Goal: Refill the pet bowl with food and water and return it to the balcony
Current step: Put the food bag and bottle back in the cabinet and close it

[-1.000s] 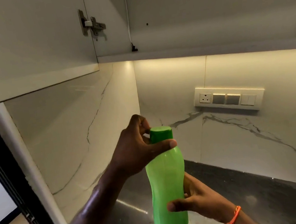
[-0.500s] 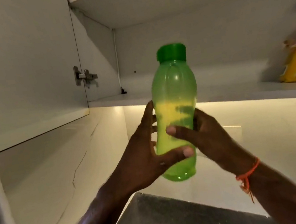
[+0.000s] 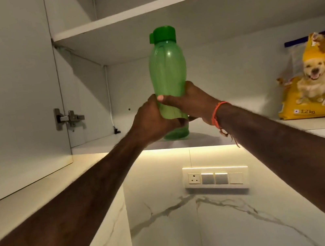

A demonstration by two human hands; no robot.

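Head view: both hands are closed round the lower half of a green bottle [image 3: 169, 83], the left hand [image 3: 153, 122] wrapping it from the left and the right hand [image 3: 190, 103] from the right, thumb across the front. The bottle stands upright with its cap on, and its base is at or just above the front edge of the lower shelf [image 3: 97, 145] of an open wall cabinet; I cannot tell whether it already rests there. Well to the right on the same shelf stands a yellow dog-food bag [image 3: 314, 81], untouched. The cabinet door [image 3: 9, 87] hangs open on the left. Below are a marble wall and a switch panel [image 3: 216, 178].

The pet bowl is not in view, so whether it holds food or water cannot be seen. Judging by the capped bottle going onto the shelf, the water step looks finished. The bowl's food and its return to the balcony cannot be checked from here; both may remain.
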